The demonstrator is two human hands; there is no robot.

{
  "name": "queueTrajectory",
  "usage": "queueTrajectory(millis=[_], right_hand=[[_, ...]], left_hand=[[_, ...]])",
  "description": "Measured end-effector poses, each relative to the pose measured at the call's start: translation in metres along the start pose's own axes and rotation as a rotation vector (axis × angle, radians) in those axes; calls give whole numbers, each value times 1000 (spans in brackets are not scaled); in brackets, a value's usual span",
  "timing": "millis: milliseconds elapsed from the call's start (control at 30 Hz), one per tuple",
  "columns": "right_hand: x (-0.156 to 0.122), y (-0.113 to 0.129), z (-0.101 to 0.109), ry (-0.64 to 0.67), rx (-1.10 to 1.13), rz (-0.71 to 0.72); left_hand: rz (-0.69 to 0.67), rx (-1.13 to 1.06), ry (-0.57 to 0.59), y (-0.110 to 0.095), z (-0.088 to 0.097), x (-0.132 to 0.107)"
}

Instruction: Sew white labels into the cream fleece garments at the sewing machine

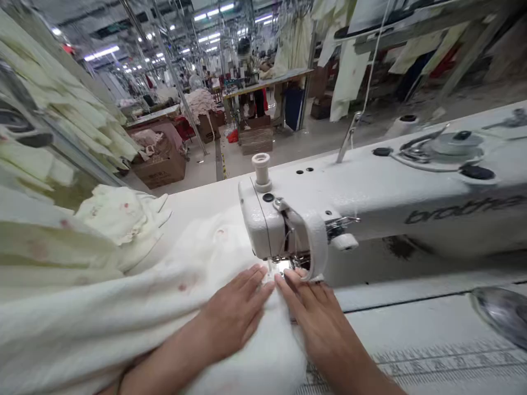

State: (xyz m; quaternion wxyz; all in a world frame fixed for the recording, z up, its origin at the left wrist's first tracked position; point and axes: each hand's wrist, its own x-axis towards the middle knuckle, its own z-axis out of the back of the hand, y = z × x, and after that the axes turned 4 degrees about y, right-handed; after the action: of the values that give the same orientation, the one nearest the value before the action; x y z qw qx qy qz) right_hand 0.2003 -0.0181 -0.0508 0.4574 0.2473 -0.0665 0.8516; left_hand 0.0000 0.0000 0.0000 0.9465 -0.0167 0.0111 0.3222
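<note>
A white sewing machine stands across the table, its needle head at the centre. Cream-white fabric lies heaped over the left of the table and runs under the needle area. My left hand lies flat on the fabric, fingers stretched toward the needle. My right hand also lies flat on the fabric just right of it, fingertips at the presser foot. Both hands press the cloth down and grip nothing.
A pile of cream garments with red spots sits at the left. A shiny metal object shows at the right edge. The table carries a printed ruler strip. Behind are workshop tables, cardboard boxes and hanging garments.
</note>
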Motion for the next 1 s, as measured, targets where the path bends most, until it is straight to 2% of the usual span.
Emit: queueTrajectory(millis=[233, 467, 667, 833, 1000], right_hand=[[6, 2, -1, -30, 4, -43], [5, 3, -2, -38, 2, -53], [3, 1, 0, -49, -1, -51], [5, 1, -2, -59, -50, -60], [-7, -1, -9, -56, 6, -137]], left_hand=[[15, -35, -58, 3, -4, -1], [48, -124, -9, 5, -5, -1], [44, -165, -31, 9, -4, 1], [101, -159, -2, 16, -2, 10], [116, -177, -36, 20, -3, 12]])
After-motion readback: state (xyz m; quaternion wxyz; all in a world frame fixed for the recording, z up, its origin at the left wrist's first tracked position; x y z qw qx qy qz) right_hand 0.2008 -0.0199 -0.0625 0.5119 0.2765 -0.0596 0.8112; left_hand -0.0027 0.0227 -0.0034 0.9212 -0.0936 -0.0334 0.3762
